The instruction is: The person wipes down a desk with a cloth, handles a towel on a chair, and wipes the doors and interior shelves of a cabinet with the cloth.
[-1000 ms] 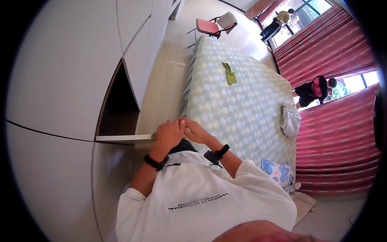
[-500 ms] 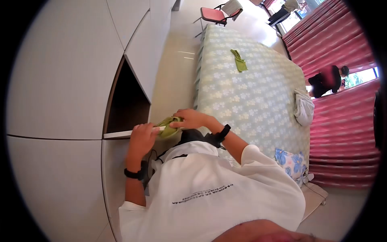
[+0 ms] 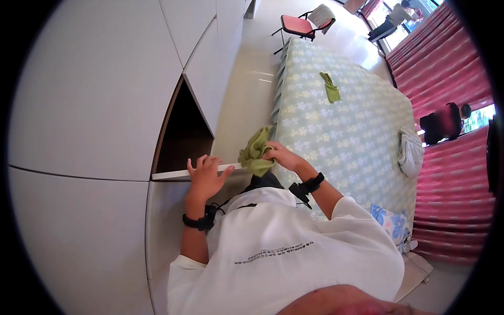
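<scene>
In the head view, my right hand (image 3: 283,156) is closed round a crumpled green cloth (image 3: 255,152). The cloth bunches over the outer end of a white cabinet door (image 3: 181,174), which stands swung out and is seen along its edge. My left hand (image 3: 206,177) is at that same edge, fingers spread and thumb pointing toward the cloth; it grips nothing. Beyond the door is the dark opening of the cabinet (image 3: 184,131), its inside hard to make out. A second green cloth (image 3: 331,88) lies on the bed.
A bed with a flowered cover (image 3: 341,131) runs along my right, bearing a folded grey cloth (image 3: 409,152) and a blue-flowered pillow (image 3: 391,220). A red folding chair (image 3: 297,24) stands past its far end. Two people are near the windows by the pink curtains (image 3: 441,210).
My right hand has lifted and spread the green cloth outward at the door's end. My left hand's fingers have opened out from the edge. The view has shifted slightly.
</scene>
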`<act>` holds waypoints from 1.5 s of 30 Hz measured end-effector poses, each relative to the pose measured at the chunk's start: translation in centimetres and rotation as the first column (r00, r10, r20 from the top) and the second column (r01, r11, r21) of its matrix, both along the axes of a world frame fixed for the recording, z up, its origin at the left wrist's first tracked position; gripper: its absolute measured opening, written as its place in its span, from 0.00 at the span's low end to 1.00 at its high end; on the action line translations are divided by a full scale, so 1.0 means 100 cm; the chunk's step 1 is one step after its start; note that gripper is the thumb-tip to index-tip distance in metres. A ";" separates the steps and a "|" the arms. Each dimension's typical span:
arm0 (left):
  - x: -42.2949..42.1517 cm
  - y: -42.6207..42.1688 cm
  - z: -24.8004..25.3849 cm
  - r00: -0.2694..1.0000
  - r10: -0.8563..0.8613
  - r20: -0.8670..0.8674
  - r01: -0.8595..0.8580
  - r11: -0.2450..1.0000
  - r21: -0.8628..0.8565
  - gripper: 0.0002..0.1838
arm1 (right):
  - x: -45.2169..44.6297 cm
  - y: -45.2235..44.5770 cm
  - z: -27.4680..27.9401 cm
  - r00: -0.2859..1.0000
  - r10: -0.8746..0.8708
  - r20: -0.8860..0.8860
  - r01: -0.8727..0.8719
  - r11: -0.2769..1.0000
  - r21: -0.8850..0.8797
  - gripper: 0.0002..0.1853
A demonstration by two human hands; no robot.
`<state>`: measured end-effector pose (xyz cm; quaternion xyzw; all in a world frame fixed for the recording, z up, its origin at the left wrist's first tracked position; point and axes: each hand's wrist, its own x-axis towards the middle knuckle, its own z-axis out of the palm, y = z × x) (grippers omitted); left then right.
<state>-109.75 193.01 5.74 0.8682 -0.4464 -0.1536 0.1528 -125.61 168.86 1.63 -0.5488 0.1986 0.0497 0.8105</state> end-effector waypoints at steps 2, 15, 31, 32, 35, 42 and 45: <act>0.004 -0.001 -0.003 1.000 0.001 -0.003 -0.001 1.000 -0.003 0.28 | 0.014 0.010 0.028 0.997 0.069 0.036 -0.065 0.992 -0.105 0.18; 0.006 -0.009 0.004 0.995 0.088 -0.054 -0.093 0.991 -0.097 0.25 | 0.008 -0.038 -0.093 0.971 0.092 -0.219 -0.136 0.971 -0.198 0.19; 0.015 -0.004 -0.004 0.996 0.006 0.093 0.016 0.972 -0.233 0.25 | 0.028 -0.002 0.042 0.938 -0.316 0.142 0.346 0.862 -0.371 0.15; 0.014 -0.004 -0.006 0.996 0.002 0.086 0.018 0.972 -0.235 0.25 | 0.028 -0.001 0.043 0.963 -0.259 0.072 0.268 0.895 -0.357 0.17; 0.017 -0.002 -0.008 0.991 -0.025 0.133 0.065 0.952 -0.299 0.23 | 0.036 0.026 0.033 0.928 -0.158 0.336 0.368 0.514 -0.775 0.19; 0.017 0.001 0.001 0.988 0.002 0.155 0.063 0.908 -0.414 0.17 | 0.042 0.019 0.045 0.932 -0.059 0.358 0.358 0.313 -0.880 0.21; 0.018 0.003 -0.007 0.987 0.021 0.159 0.052 0.896 -0.441 0.20 | 0.047 -0.005 0.034 0.926 -0.103 0.363 0.377 0.272 -0.885 0.20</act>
